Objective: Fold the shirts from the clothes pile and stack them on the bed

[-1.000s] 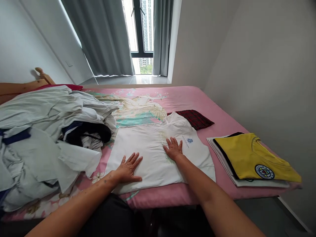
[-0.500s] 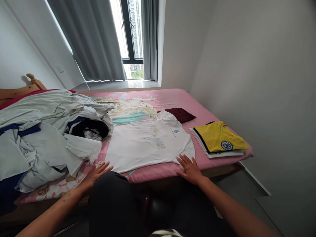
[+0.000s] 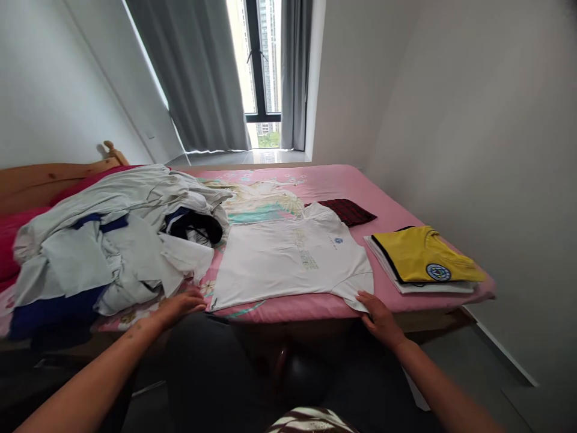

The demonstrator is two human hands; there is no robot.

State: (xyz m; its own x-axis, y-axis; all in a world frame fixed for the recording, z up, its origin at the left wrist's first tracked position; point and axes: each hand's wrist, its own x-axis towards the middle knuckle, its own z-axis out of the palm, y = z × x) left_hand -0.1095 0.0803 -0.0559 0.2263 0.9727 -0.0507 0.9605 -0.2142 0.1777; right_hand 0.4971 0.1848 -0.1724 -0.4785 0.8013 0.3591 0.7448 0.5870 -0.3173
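Note:
A white T-shirt (image 3: 279,258) with a small blue emblem and faint printed lines lies spread flat on the bed, its collar side to the right. My left hand (image 3: 183,305), slightly blurred, hovers by the near hem corner with its fingers stretched out and nothing visibly in them. At the near sleeve is my right hand (image 3: 382,320). Its fingertips touch the sleeve's edge, while the thumb stands apart below them.
A heap of white and navy clothes (image 3: 135,240) covers the bed's left side. Folded garments with a yellow shirt (image 3: 419,255) on top lie at the right. A dark red checked cloth (image 3: 349,211) rests behind the T-shirt on the pink bedsheet (image 3: 333,180).
The view has swung left. My right hand has gone from lying flat on the sleeve to its edge, thumb lowered. My left hand has lifted and turned beside the hem corner.

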